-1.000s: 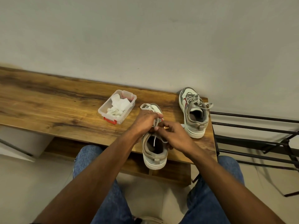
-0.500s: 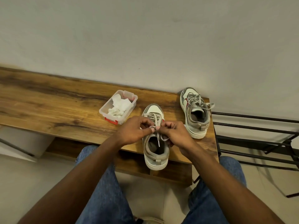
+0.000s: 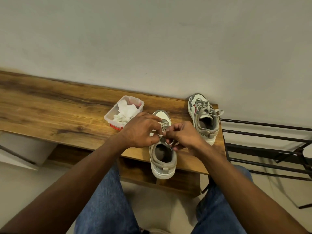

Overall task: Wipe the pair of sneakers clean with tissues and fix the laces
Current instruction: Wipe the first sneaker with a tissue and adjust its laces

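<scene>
A grey and white sneaker point(image 3: 163, 159) stands on the wooden bench point(image 3: 50, 112), heel toward me and hanging slightly over the front edge. My left hand point(image 3: 140, 130) and my right hand point(image 3: 184, 136) sit over its tongue, each pinching a grey lace point(image 3: 163, 130) between curled fingers. A lace loop shows under my right fingers. The second sneaker point(image 3: 203, 119) stands at the bench's far right corner with its laces tied loosely. A clear plastic box point(image 3: 124, 113) of crumpled white tissues lies just left of my left hand.
A pale wall runs behind the bench. A black metal rack point(image 3: 270, 146) stands to the right of the bench. My knees in blue jeans point(image 3: 108, 205) are below the bench's front edge. A shelf lies under the bench top.
Both hands have stayed on the near sneaker's laces; the fingers have shifted, pulling the laces apart and forming a loop. The sneaker's toe has come into view.
</scene>
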